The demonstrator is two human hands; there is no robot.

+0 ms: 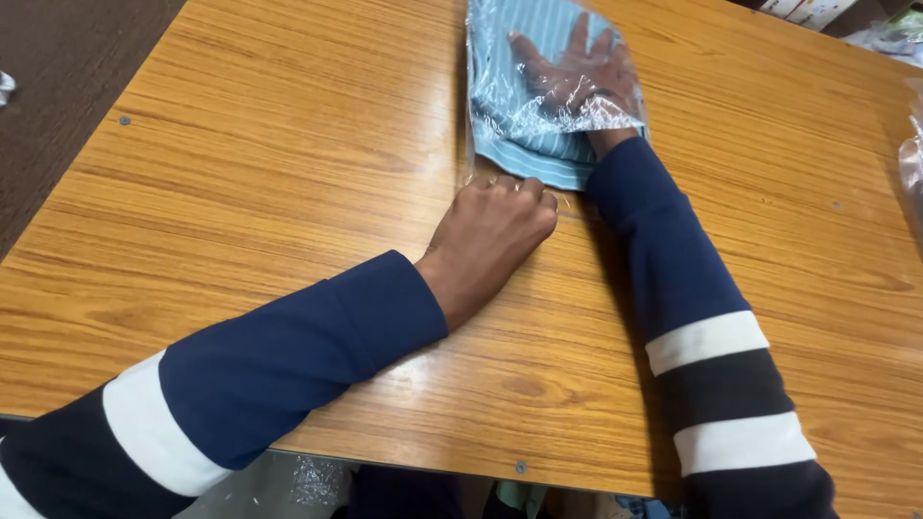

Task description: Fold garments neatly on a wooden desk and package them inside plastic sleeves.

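A folded light-blue striped garment (524,159) lies inside a clear plastic bag (500,106) at the twelve o'clock edge of the wooden worktop (269,163). The right hand (577,77) is pushed into the bag, fingers spread flat on the cloth, its grip apart. At six o'clock from the bag's mouth, the left hand (490,235) is fisted, grip clamped on the bag's open edge. More crinkled plastic (911,159) sits at three o'clock.
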